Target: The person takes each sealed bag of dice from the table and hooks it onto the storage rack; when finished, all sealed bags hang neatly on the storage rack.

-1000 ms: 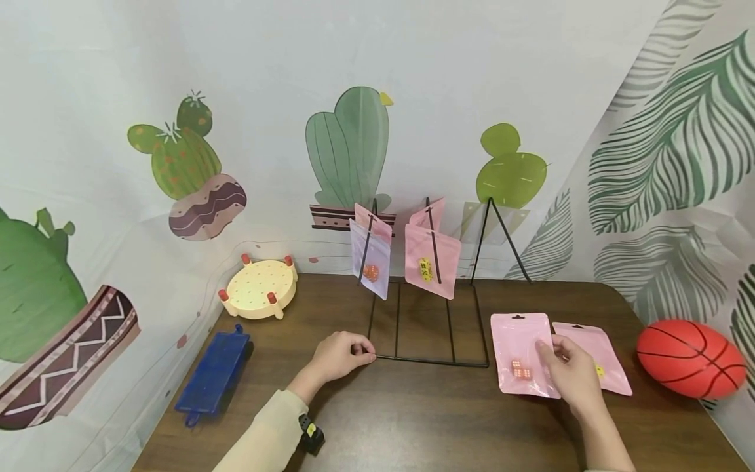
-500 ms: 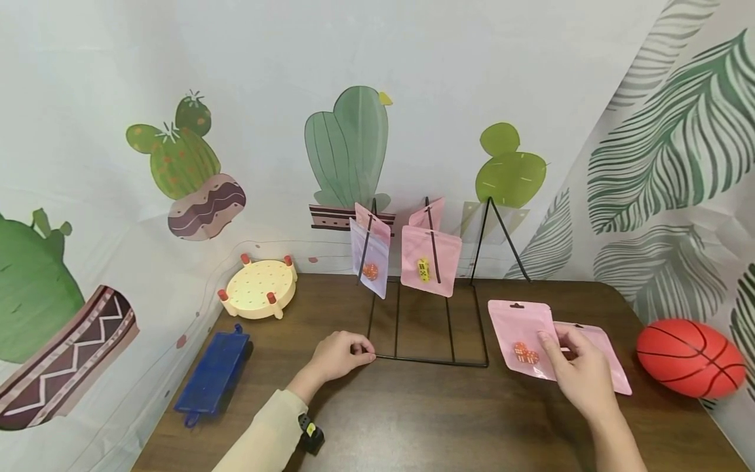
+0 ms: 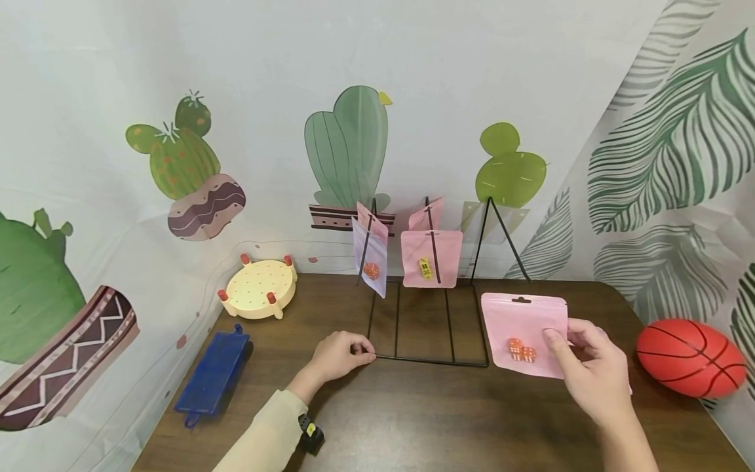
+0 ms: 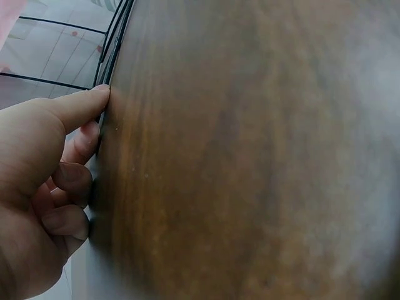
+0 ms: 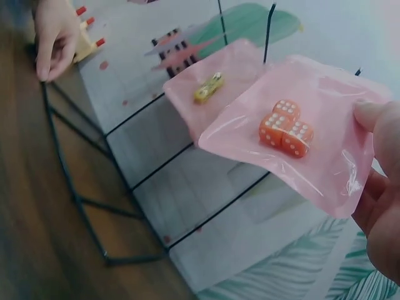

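Observation:
In the head view my right hand [image 3: 598, 373] holds a pink zip pouch [image 3: 495, 328] by its right edge, thumb in front. Orange dice [image 5: 287, 128] show through the pouch, upright with its hang hole at the top. My left hand [image 3: 339, 357] pinches the front left corner of a black wire display rack [image 3: 430, 360]; its fingertips touch the wire in the left wrist view. From the rack's middle hook hangs a pink pouch with yellow dice [image 3: 425, 267], another behind it. A lilac pouch [image 3: 371, 252] with orange dice and a pink one hang on the left hook.
The right hook [image 3: 491, 200] carries no pouch. Another pink pouch on the table is nearly all hidden behind my right hand. A red ball [image 3: 691, 358] stands at the right edge. A blue plastic case [image 3: 213, 373] and a cream round stand [image 3: 261, 288] with red pegs lie left.
My right hand has lifted the pink pouch off the table, turning its front more toward the head camera. The hanging yellow-dice pouch has swung slightly. My left hand stays put.

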